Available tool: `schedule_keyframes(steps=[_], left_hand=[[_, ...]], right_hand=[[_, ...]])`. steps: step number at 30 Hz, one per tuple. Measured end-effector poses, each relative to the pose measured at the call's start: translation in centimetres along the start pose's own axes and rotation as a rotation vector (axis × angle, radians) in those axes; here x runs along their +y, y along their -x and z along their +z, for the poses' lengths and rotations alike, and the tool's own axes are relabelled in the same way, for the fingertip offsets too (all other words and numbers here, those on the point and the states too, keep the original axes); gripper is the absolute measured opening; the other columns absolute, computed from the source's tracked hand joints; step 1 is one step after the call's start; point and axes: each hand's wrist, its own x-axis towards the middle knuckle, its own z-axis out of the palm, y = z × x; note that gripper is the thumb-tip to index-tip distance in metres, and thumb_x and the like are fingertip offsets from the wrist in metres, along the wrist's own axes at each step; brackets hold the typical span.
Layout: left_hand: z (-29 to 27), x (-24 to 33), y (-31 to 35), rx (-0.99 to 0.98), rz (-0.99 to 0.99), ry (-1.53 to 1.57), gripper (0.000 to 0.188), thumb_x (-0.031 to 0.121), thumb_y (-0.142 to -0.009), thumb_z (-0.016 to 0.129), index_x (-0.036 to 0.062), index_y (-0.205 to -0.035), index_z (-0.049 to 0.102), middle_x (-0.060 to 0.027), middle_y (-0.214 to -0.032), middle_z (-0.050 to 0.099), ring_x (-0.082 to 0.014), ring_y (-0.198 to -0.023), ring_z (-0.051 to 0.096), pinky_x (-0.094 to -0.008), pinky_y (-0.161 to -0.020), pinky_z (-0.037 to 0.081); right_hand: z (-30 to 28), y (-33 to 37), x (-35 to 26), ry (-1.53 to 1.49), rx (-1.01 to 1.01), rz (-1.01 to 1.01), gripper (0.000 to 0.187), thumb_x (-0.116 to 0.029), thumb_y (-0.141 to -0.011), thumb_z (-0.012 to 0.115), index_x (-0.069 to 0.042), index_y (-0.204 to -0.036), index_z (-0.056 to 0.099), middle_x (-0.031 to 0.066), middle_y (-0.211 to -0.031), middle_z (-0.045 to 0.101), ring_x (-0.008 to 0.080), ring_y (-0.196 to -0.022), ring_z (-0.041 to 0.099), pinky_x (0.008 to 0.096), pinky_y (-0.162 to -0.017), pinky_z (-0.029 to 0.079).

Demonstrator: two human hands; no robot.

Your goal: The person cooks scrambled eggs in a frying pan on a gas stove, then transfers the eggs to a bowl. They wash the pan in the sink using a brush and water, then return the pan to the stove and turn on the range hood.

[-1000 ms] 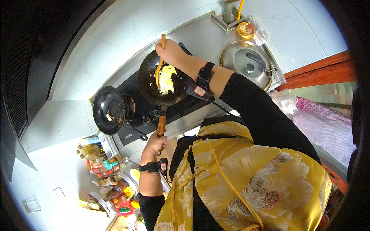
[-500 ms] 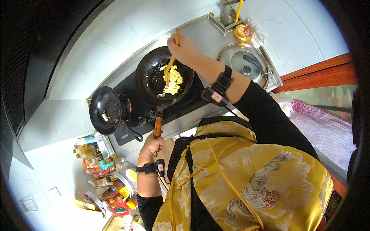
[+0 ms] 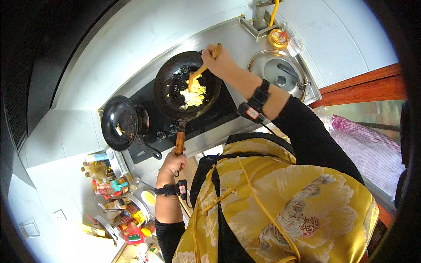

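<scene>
- Far left on the bench (image 3: 245, 37) — small black pan (image 3: 119, 122), untouched, apart from both hands.
- Left hand (image 3: 172, 161) closed round the wooden handle (image 3: 179, 142) of the wok (image 3: 187, 85); handle's long axis running from the body up to the pan.
- In the wok, yellow scrambled egg (image 3: 194, 93), right of centre.
- Right hand (image 3: 220, 61) wrapped shut on a wooden spatula (image 3: 202, 69) — blade slanting down-left onto the egg, so nearer than the left hand.

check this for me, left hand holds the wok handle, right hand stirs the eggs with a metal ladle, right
Not quite: the head view shows the right hand stirring the eggs with a wooden spatula, not a metal ladle. The left hand does hold the wok handle.
</scene>
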Motion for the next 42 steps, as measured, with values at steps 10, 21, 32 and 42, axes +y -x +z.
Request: schedule_keyframes(steps=[10, 21, 32, 42], left_hand=[[0.3, 0.2, 0.2, 0.025, -0.033, -0.005, 0.041, 0.01, -0.078, 0.059, 0.0035, -0.118, 0.054, -0.0027, -0.065, 0.053, -0.0139, -0.051, 0.051, -0.0261, -0.048, 0.041], [0.4, -0.1, -0.2, 0.007, 0.013, -0.01, 0.042, 0.01, -0.078, 0.059, 0.0034, -0.119, 0.053, -0.003, -0.065, 0.053, -0.0134, -0.05, 0.051, -0.027, -0.048, 0.042], [0.9, 0.0, 0.0, 0.012, 0.009, -0.001, 0.04, 0.011, -0.077, 0.059, 0.0043, -0.115, 0.054, -0.0024, -0.065, 0.053, -0.0135, -0.05, 0.051, -0.0273, -0.046, 0.04], [1.0, -0.2, 0.0, 0.017, 0.027, -0.004, 0.036, 0.012, -0.078, 0.06, 0.0044, -0.113, 0.056, -0.0029, -0.066, 0.054, -0.0132, -0.05, 0.051, -0.0272, -0.045, 0.041]], right_hand=[[-0.8, 1.8, -3.6, 0.064, -0.192, -0.032, 0.027, -0.026, -0.09, 0.05, -0.001, -0.08, 0.055, 0.0149, -0.062, 0.054, 0.0279, -0.058, 0.054, 0.0384, -0.058, 0.044], [3.1, -0.3, -3.7, -0.048, -0.125, 0.05, 0.03, -0.029, -0.087, 0.051, 0.0, -0.078, 0.052, 0.0149, -0.062, 0.058, 0.0282, -0.056, 0.06, 0.0378, -0.055, 0.049], [3.5, 2.1, -2.2, -0.186, -0.218, 0.231, 0.026, -0.026, -0.085, 0.055, -0.003, -0.072, 0.057, 0.006, -0.061, 0.058, 0.0135, -0.048, 0.056, 0.027, -0.047, 0.047], [1.8, 3.6, -4.7, 0.158, -0.193, 0.11, 0.028, -0.027, -0.086, 0.053, -0.001, -0.076, 0.055, 0.0154, -0.063, 0.056, 0.029, -0.057, 0.054, 0.0388, -0.056, 0.045]])
